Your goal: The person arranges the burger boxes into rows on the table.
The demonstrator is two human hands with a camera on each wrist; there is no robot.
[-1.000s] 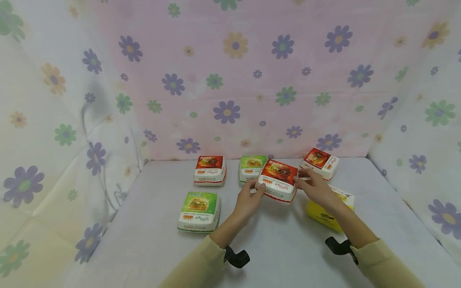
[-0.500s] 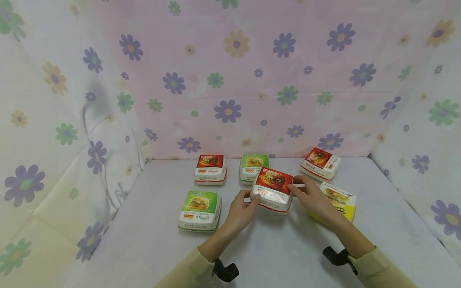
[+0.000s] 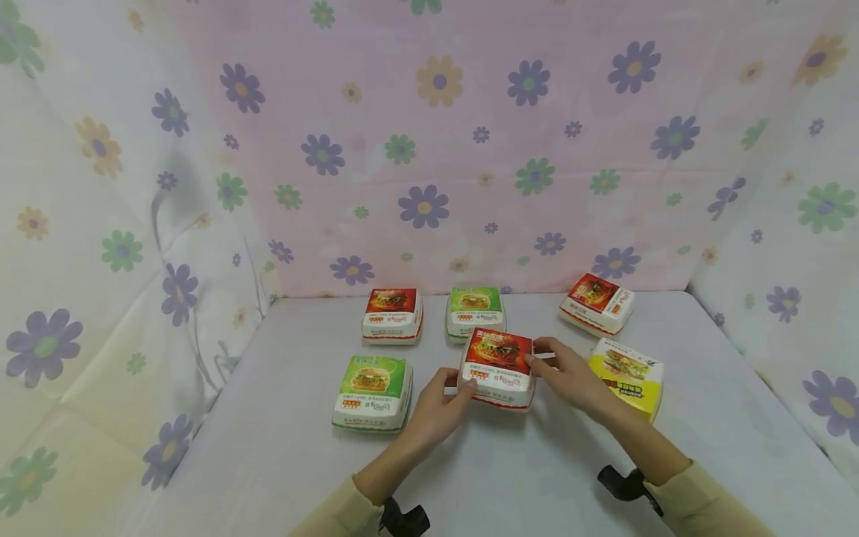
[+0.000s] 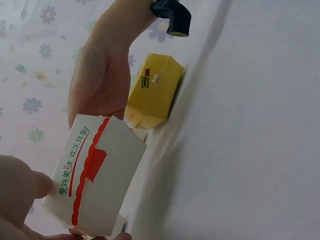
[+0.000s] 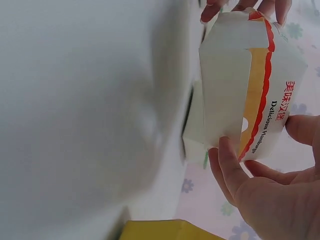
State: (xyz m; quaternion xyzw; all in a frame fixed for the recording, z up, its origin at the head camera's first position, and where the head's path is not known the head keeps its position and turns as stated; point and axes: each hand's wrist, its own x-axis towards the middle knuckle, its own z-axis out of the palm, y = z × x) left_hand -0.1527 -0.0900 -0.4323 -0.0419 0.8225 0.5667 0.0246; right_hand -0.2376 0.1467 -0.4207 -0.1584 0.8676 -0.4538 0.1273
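A red-and-white hamburger box (image 3: 498, 369) is held between my two hands, a little above the white table, its burger picture facing up. My left hand (image 3: 435, 416) grips its left side, thumb at the near left edge. My right hand (image 3: 572, 379) pinches the right side, thumb near the top edge. In the left wrist view the box (image 4: 97, 172) shows its white side with a red wavy band. The right wrist view shows the box (image 5: 240, 85) with fingers curled under it at both ends. Just beyond stands a green-and-white hamburger box (image 3: 475, 312).
On the white table (image 3: 268, 477) stand another green box (image 3: 372, 394) at left, a red box (image 3: 392, 317) at back left, a tilted red box (image 3: 597, 304) at back right and a yellow box (image 3: 627, 377) beside my right forearm. Flowered cloth (image 3: 436, 149) walls the back and sides.
Both hands have brought the red box nearer to me, slightly left and lower, and it has turned straighter. More of the green box behind it and of the yellow box shows now.
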